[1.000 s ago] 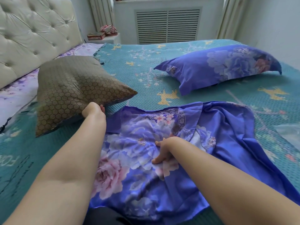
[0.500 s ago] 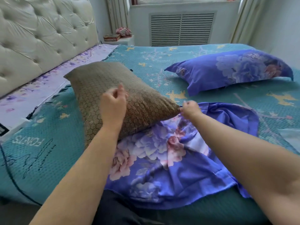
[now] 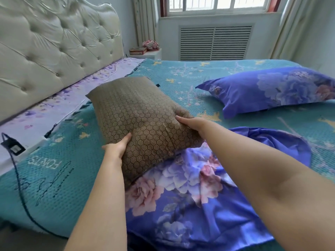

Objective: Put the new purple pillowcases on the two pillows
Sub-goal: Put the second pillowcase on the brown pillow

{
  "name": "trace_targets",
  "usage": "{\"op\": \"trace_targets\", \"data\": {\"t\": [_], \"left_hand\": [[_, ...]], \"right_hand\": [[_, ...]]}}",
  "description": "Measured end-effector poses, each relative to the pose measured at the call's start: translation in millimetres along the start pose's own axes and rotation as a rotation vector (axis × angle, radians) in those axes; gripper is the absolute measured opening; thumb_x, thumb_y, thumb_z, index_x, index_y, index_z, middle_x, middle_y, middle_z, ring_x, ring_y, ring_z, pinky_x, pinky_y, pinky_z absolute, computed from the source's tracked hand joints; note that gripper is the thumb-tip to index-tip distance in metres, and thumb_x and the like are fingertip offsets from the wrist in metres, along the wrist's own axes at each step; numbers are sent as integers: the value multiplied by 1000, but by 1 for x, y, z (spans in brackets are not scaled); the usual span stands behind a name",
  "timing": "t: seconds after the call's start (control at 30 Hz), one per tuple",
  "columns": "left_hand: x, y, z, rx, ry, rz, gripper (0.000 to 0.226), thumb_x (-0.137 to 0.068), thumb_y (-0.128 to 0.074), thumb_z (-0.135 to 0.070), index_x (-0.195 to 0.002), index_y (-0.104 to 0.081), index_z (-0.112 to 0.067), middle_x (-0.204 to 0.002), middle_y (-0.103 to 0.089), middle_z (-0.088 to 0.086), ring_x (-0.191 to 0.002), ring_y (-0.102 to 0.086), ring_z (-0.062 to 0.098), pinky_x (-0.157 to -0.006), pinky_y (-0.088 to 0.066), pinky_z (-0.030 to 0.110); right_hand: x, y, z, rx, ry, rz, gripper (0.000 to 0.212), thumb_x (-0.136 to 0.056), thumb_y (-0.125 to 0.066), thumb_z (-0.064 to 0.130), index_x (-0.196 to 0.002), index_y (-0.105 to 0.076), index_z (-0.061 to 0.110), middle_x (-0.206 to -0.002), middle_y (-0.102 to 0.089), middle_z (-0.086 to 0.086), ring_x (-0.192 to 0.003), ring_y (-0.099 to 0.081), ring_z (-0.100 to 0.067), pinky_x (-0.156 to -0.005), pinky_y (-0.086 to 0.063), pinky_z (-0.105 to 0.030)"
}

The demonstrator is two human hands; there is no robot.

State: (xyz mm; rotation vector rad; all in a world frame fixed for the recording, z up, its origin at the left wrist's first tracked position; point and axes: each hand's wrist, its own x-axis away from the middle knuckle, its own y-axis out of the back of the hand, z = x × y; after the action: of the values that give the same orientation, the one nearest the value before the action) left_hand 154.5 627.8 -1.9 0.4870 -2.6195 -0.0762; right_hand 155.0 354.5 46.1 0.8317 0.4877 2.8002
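Observation:
A bare brown pillow (image 3: 145,120) with a honeycomb pattern lies at the bed's middle, its near end resting on an empty purple floral pillowcase (image 3: 190,192) spread flat in front of me. My left hand (image 3: 116,149) grips the pillow's near left edge. My right hand (image 3: 192,124) holds its right edge, fingers pressed against the fabric. A second pillow (image 3: 268,91), inside a purple floral case, lies at the far right of the bed.
The bed wears a teal patterned cover (image 3: 54,171). A tufted cream headboard (image 3: 54,49) stands on the left. A black cable and adapter (image 3: 12,147) trail over the left edge. A nightstand (image 3: 145,53) with small items stands by the radiator cover under the window.
The brown pillow has been pulled closer, onto the pillowcase. My right hand left the pillowcase edge and took the pillow's right side; my left hand shifted to its left edge.

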Motion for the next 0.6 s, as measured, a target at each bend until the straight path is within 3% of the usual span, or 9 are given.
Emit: {"op": "trace_targets", "data": {"t": [0.07,0.13,0.17,0.23,0.3,0.4,0.47,0.6], "left_hand": [[8,3,-3,57,-17,62,97,-61,-83,-44,-137,-41,1,-134,-52,20,-116,-53,36,-97,-43,44],[20,2,-9,76,-91,49,62,-78,-73,-22,-128,-50,6,-126,-57,19,-108,-57,31,-81,-44,32],[29,-2,-13,82,-155,32,49,-83,-67,-12,-126,-52,8,-121,-59,16,-103,-57,26,-74,-41,28],[57,-11,-21,103,-321,3,38,-85,-58,0,-122,-54,8,-114,-60,16,-93,-55,20,-72,-39,24],[85,-25,-26,95,-457,47,34,-82,-57,2,-117,-59,5,-105,-62,14,-93,-58,20,-74,-41,25],[120,-46,-25,-2,-570,182,40,-70,-62,-15,-109,-65,-5,-97,-68,8,-94,-63,21,-82,-50,32],[145,-66,-24,-72,-665,266,46,-62,-57,-23,-104,-67,-7,-96,-70,10,-93,-65,21,-86,-53,42],[204,-120,-38,-174,-847,434,48,-62,-51,-21,-106,-67,-8,-100,-70,10,-96,-61,16,-84,-49,32]], "right_hand": [[14,-7,7,-177,49,135,49,-73,-77,39,-108,-60,9,-112,-67,-17,-96,-66,-29,-91,-51,-51],[31,-11,17,-247,188,27,16,-78,-71,14,-88,-61,8,-99,-68,-20,-86,-66,-31,-85,-54,-51],[44,-11,22,-288,277,-28,8,-78,-68,7,-82,-61,8,-91,-67,-21,-83,-66,-32,-83,-55,-51],[72,-3,27,-343,471,-103,9,-75,-64,1,-75,-64,10,-81,-67,-19,-78,-66,-31,-78,-55,-48],[106,20,21,-300,653,-209,16,-75,-62,0,-69,-65,14,-72,-66,-8,-68,-62,-19,-68,-53,-33],[161,64,-14,-144,834,-432,18,-77,-61,0,-71,-64,16,-66,-62,4,-61,-54,-3,-63,-45,-20],[190,86,-53,-46,855,-571,8,-80,-63,2,-84,-67,8,-74,-64,1,-69,-55,-6,-68,-43,-23],[236,116,-123,65,760,-818,26,-83,-61,20,-101,-66,2,-86,-68,-11,-84,-61,-20,-68,-32,-20]]}}
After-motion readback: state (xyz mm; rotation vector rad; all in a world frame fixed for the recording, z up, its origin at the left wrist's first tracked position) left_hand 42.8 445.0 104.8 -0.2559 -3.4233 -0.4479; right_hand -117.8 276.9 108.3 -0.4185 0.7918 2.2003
